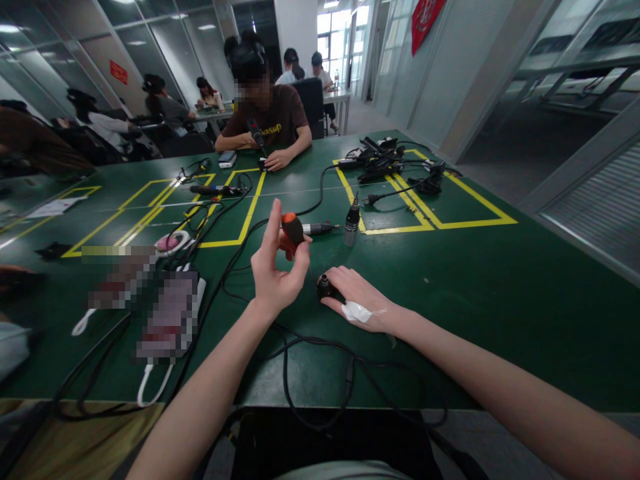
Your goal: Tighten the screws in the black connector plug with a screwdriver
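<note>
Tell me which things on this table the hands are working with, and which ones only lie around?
In use:
left hand holds the orange-handled screwdriver
right hand presses the small black part on the table

Lying about:
upright rotary tool
cable pile
pink tape roll

Left hand (275,273) is raised above the counter (500,300), a screwdriver (293,230) pinched at its fingertips. Just right of it, the right hand (357,297) lies on the counter, touching a small part (324,287) at its left edge. Behind both hands, a rotary tool (320,229) lies flat, a second tool (352,223) standing upright to its right. Cables (310,347) loop in front of the hands; far across the counter sits another person (267,113).
</note>
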Tool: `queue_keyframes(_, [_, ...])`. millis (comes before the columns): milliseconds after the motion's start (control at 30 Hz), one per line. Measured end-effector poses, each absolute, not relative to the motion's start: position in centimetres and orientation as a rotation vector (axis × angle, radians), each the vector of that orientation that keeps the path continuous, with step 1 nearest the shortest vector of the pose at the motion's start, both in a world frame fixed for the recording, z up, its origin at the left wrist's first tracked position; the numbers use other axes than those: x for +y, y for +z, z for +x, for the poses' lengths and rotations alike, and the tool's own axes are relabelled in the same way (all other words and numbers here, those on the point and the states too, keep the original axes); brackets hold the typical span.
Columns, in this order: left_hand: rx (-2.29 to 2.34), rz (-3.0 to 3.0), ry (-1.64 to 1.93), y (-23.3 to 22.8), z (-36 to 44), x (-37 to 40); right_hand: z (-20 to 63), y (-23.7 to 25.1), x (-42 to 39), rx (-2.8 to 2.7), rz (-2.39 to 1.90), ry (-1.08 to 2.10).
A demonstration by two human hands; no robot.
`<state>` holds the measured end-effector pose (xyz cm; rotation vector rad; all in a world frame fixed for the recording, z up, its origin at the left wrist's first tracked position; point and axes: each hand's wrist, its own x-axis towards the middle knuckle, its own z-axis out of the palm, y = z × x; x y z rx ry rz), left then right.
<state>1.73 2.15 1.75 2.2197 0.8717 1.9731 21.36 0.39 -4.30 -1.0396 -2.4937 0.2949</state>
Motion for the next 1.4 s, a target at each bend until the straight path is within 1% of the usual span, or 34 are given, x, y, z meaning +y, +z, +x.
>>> queue_keyframes(100, [0.803, 2.233, 1.964, 1.8, 1.7, 2.1, 21.4, -4.3, 0.4, -2.487, -1.032, 0.294])
queue_keyframes(367, [0.969, 2.294, 2.063, 1.6, 1.5, 2.8, 21.4, -4.4, 0.4, -2.473, -1.018, 0.319])
queue_keyframes(700, [0.836, 2.174, 1.884, 1.0, 1.4, 2.4, 21.3, -4.2, 0.3, -2.48, -1.036, 0.338])
queue_keyframes(967, [1.041, 2.25, 1.942, 0.6, 1.4, 2.8, 21.4, -5.1, 0.5, -2.454, -1.021, 0.297])
queue_keyframes(1267, [0.846, 2.165, 1.931, 1.3, 1.7, 2.5, 21.3, -4.3, 0.3, -2.479, -1.033, 0.297])
queue_keyframes(1400, [0.881, 2.194, 1.969, 1.5, 1.7, 2.4, 21.3, -4.3, 0.4, -2.477, -1.035, 0.304])
